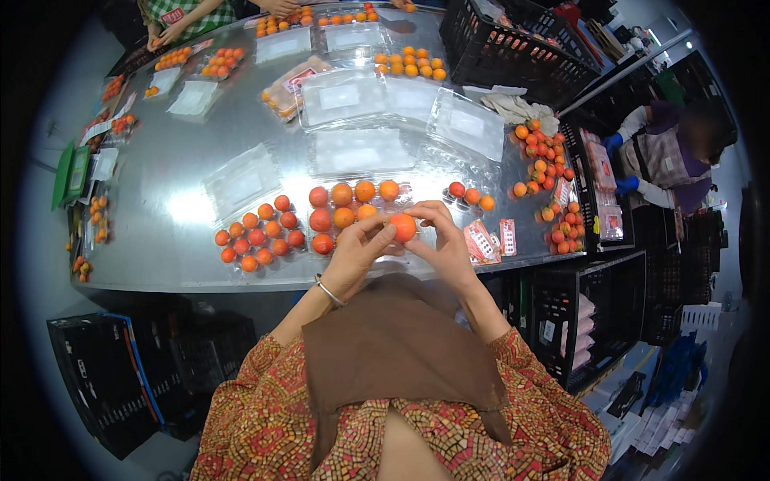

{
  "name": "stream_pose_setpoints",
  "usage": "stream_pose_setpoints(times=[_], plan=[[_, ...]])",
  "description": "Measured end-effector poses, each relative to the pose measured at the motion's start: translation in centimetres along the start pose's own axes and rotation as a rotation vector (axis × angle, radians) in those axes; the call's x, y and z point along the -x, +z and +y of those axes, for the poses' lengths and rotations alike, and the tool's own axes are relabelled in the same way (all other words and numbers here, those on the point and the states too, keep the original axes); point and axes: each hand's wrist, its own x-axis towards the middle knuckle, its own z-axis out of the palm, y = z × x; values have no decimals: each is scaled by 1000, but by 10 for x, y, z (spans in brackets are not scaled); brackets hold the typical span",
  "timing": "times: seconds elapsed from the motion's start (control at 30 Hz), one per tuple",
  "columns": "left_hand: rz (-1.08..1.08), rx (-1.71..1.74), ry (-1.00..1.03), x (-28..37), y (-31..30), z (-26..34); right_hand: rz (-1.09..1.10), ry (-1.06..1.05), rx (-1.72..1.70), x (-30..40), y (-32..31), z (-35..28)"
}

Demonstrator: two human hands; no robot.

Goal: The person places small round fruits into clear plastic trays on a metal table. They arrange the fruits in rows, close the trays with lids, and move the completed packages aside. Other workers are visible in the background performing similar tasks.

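An orange-red tomato (402, 228) is held up between my left hand (358, 249) and my right hand (446, 248), with the fingertips of both around it. Below and just behind my hands, rows of tomatoes (341, 193) sit in a clear plastic tray; my fingers hide its right front part. To the left stands a second clear tray filled with smaller tomatoes (241, 246). On the right, three tomatoes (472, 196) lie by clear plastic packaging. Closer to my right hand are printed cards or labels (479, 242) bearing writing. My left wrist wears a bangle.
Empty clear trays with white pads (361, 150) cover the middle of the metal table (150, 228). Loose tomatoes (541, 147) line its right edge, beside a cloth (520, 111). A black crate (517, 48) stands at the back. A co-worker in blue gloves (627, 184) handles packs at right.
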Motion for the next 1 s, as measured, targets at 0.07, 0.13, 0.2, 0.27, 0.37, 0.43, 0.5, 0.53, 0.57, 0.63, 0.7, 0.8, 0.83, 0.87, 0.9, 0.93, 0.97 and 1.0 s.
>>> stream_pose_setpoints(times=[0.07, 0.13, 0.2, 0.27, 0.37, 0.43, 0.5, 0.53, 0.57, 0.63, 0.7, 0.8, 0.83, 0.87, 0.9, 0.93, 0.97, 1.0], plan=[[9, -116, 116, -3, -1, -4, 32, 64, -109, 3, -1, 2], [30, -169, 195, -4, 0, -6, 105, 186, -312, 7, 0, 11], [67, -157, 238, -4, 4, -6, 86, 285, -404, 8, -4, 6], [73, -265, 289, -6, 3, -9, 47, 346, -463, 7, -5, 3], [73, -390, 396, -10, 4, -16, 6, 369, -478, 6, 0, 0], [78, -443, 453, -12, 5, -20, 21, 366, -469, 6, 6, -1], [81, -474, 484, -13, 7, -23, 50, 267, -388, 5, 7, 0], [97, -488, 501, -14, 6, -24, 61, 203, -333, 4, 7, 1], [112, -501, 518, -16, 5, -26, 72, 138, -277, 3, 6, 3], [127, -480, 509, -15, 4, -27, 93, 111, -177, 2, 4, 2], [127, -407, 457, -13, 4, -26, 105, 83, -80, 1, 3, 2], [108, -310, 255, -10, 13, -21, 113, 41, 26, 1, 2, 2], [99, -302, 239, -11, 12, -21, 119, 27, 41, 1, 3, -2], [90, -294, 222, -12, 11, -22, 126, 14, 55, 0, 5, -4], [77, -287, 205, -13, 11, -22, 128, 42, 31, 0, 5, -5], [81, -268, 202, -13, 11, -22, 130, 70, 7, 0, 6, -6], [84, -250, 198, -14, 12, -22, 133, 98, -17, 0, 7, -6], [88, -233, 195, -14, 13, -23, 136, 101, -5, -1, 7, -3]])
